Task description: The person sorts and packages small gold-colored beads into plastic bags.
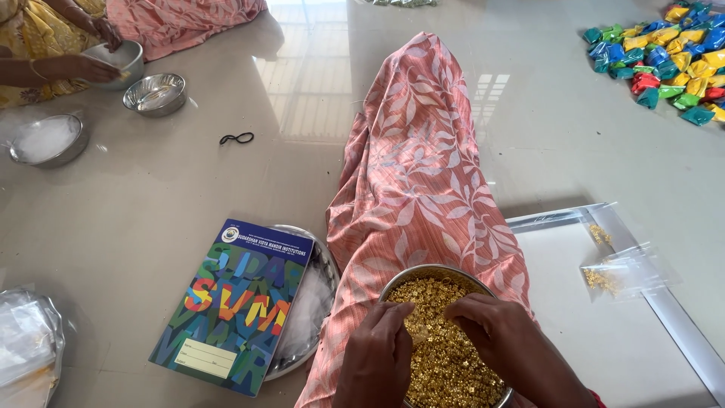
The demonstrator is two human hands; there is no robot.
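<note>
Hands first: my left hand and right hand are both down in the round steel bowl of small gold beads, which rests on my lap at the bottom of the view, over the pink leaf-patterned cloth. The left fingers look curled onto the beads; the right ones are bent and pinched near the middle of the heap, but I cannot tell whether either has hold of any.

As far as I can judge, most of the work is left: the bowl is heaped nearly full, while only two small clear plastic pouches with a few gold beads lie on the white metal-framed board on the floor to my right.

A colourful lettered notebook with a pale label box lies across a steel plate to my left. A pile of blue, yellow, green and red wrapped packets sits by the floor's far right corner. At the far left, another person's hands work over steel bowls.
</note>
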